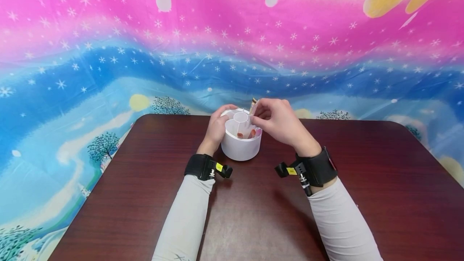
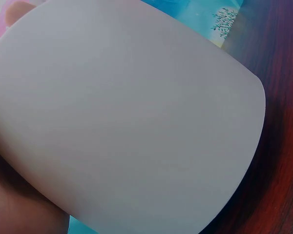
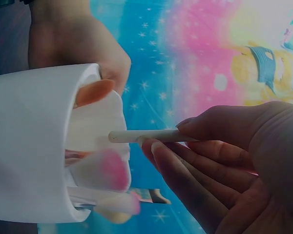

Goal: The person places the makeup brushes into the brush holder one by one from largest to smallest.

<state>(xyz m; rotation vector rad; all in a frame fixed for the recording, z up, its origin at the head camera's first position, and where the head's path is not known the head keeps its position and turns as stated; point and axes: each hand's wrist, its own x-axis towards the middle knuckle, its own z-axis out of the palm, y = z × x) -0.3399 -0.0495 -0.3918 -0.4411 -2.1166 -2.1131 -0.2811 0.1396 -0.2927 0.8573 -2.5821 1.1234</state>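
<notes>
A white round brush holder with inner dividers stands on the table. My left hand grips its left side near the rim; the holder's smooth wall fills most of the left wrist view. My right hand pinches a slim white rod between thumb and fingers, its rounded end pointing into the holder's opening. The rod's other end is hidden in the hand. Inside the holder show a makeup brush with pink-and-white bristles and brown-orange brush heads. A gold-and-dark-tipped item sticks up beside the right hand.
The dark red-brown wooden table has rounded far corners. Behind it hangs a colourful backdrop cloth with snowflakes. Black straps with small cameras sit on the left wrist and right wrist.
</notes>
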